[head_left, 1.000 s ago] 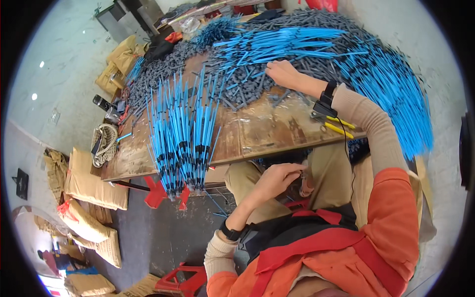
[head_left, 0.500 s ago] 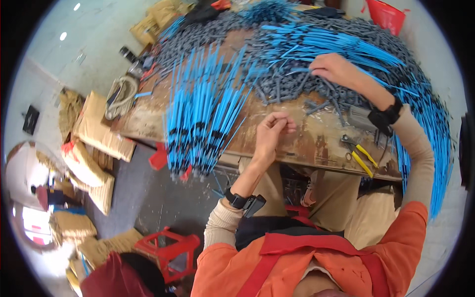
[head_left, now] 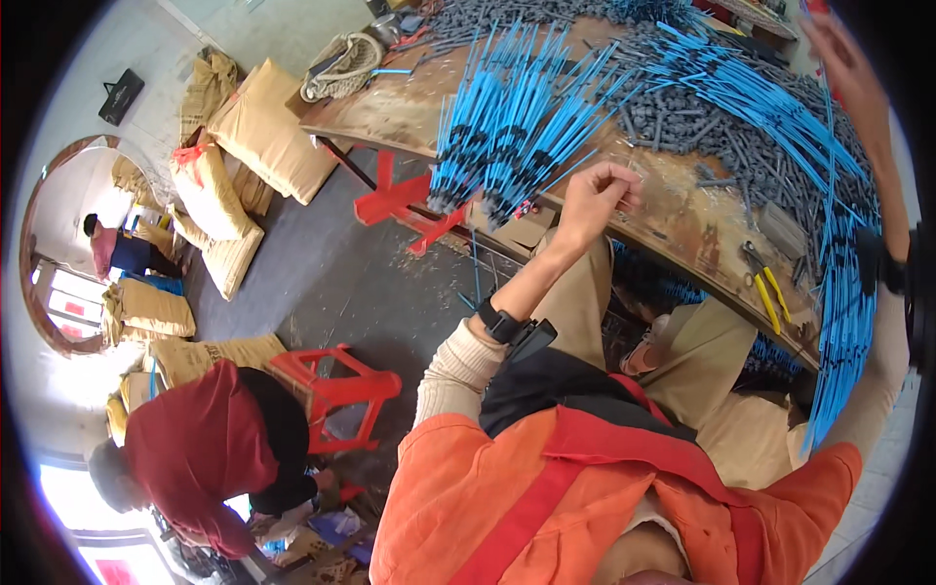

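Note:
My left hand [head_left: 598, 202] hovers over the table's front edge with its fingers curled in toward the thumb; anything between them is too small to make out. Just left of it, fanned bundles of blue sticks [head_left: 522, 122] with black and grey ends lie partly over the edge. My right hand [head_left: 846, 63] is raised at the far upper right, its fingers stretched out and apparently empty. Below that arm, more long blue sticks [head_left: 756, 102] lie on a heap of small grey plastic parts [head_left: 697, 122].
The worn wooden table [head_left: 673, 210] carries yellow-handled pliers [head_left: 767, 285] and coiled rope [head_left: 341, 66]. Red stools [head_left: 341, 395] stand on the floor. Packed sacks [head_left: 273, 127] lean at the wall by a round mirror [head_left: 88, 244]. A person in dark red [head_left: 200, 444] bends over at lower left.
The view has swung, shifting the table right and up. My right hand has moved from above the blue sticks to the far upper right, its fingers straightening. The person in red shows more fully.

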Available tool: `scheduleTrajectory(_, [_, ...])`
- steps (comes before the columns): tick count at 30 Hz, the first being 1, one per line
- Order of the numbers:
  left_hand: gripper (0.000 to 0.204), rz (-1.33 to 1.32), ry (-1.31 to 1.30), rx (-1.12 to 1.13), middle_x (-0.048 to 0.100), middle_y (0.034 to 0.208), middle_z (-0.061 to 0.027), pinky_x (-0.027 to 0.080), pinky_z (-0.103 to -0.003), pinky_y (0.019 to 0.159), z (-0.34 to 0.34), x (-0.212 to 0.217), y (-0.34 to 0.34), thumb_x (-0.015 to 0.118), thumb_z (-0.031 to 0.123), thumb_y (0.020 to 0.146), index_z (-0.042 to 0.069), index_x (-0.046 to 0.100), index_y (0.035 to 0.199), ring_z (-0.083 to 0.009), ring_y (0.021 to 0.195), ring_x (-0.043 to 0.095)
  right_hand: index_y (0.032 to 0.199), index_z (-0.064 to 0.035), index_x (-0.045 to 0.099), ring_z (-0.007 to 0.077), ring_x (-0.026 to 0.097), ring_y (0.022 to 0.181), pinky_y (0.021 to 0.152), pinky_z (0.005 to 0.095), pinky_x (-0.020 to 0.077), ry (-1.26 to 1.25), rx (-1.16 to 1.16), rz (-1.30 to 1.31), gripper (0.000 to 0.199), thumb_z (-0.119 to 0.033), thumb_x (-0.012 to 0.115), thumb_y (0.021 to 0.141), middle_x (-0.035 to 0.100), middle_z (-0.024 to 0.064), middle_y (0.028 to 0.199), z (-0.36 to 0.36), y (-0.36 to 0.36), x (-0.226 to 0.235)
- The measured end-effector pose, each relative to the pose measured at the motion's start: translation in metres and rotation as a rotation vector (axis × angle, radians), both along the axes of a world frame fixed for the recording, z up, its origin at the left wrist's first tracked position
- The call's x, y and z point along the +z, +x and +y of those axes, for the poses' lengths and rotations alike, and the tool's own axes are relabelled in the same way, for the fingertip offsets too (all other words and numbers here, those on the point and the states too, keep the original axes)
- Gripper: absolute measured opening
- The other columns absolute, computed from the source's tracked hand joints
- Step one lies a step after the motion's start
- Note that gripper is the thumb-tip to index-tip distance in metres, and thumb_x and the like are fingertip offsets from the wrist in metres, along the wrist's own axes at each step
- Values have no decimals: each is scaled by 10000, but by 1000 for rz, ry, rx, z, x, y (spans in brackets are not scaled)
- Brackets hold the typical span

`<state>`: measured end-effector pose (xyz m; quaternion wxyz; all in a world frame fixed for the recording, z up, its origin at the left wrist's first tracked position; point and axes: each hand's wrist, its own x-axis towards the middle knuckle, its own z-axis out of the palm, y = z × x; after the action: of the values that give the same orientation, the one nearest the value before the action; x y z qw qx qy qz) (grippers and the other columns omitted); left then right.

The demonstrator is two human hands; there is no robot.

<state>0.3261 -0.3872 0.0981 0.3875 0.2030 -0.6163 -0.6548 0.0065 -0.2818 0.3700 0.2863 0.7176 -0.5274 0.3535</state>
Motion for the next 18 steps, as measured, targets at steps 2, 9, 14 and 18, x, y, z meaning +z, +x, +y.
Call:
scheduleTrajectory(2, [125, -88, -59, 36, 673, 986, -85, 527, -317, 797, -9, -4, 28, 597, 70, 930, 15, 643, 1032, -164, 873, 650, 1086, -80, 638, 76, 464, 615, 550, 243, 386, 305, -339, -201, 229, -267, 591, 962, 563, -45, 753, 14, 81, -33])
scheduleTrajectory(9, [469, -914, -1319, 789, 364, 1485, -193, 160, -664, 1098, -76, -6, 11, 555, 191, 891, 133, 512, 1354, -410, 1404, 244, 993, -28, 607, 102, 399, 553, 510, 255, 330, 423, -25, -150, 142, -126, 652, 901, 450, 45, 633, 47, 162, -108])
scheduleTrajectory(14, [573, -1246, -1209, 789, 273, 1549, -170, 103, -767, 1036, -106, -22, 9, 573, 291, 867, 211, 456, 1422, -452, 1433, 145, 976, -23, 611, 101, 391, 547, 499, 258, 325, 453, -10, -235, 125, -91, 664, 885, 438, 42, 623, 52, 163, -123])
scheduleTrajectory(18, [711, -1352, -1272, 925, 272, 1549, -155, 122, -766, 1034, -126, -30, 22, 699, 419, 778, 227, 452, 1417, -436, 1437, 140, 968, -19, 611, 88, 376, 547, 499, 253, 321, 491, 4, -233, 119, -89, 661, 885, 437, 37, 625, 50, 150, -130])
